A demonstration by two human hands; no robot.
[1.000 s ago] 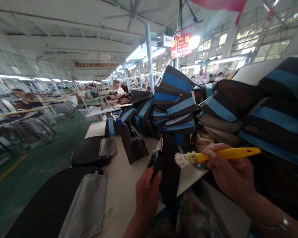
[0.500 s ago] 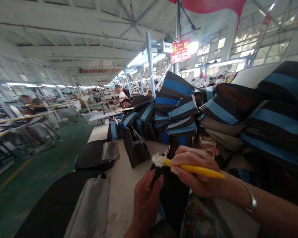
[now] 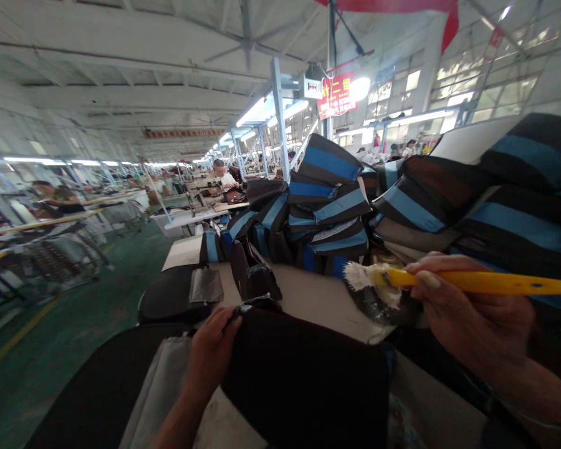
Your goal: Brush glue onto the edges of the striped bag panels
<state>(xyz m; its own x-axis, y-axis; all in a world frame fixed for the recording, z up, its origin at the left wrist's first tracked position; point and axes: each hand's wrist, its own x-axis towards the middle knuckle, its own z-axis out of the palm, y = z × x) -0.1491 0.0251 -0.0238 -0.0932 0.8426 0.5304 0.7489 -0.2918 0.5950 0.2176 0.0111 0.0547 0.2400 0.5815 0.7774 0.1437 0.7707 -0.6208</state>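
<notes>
A worker's right hand (image 3: 472,318) clamps a yellow brush (image 3: 481,282) by its handle, bristles jutting left past the fingertips, while the left hand (image 3: 209,350) pinches a black panel (image 3: 308,371), which stretches rightward from its fingers.

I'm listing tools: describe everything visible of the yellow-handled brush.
The brush has a smooth, plastic-looking yellow handle with a dark spot near its end, and whitish bristles that look clumped. The right hand grips it toward the bristle end, holding it roughly level, bristles pointing left. It shows before a white-smeared container; whether they touch is unclear.
</notes>
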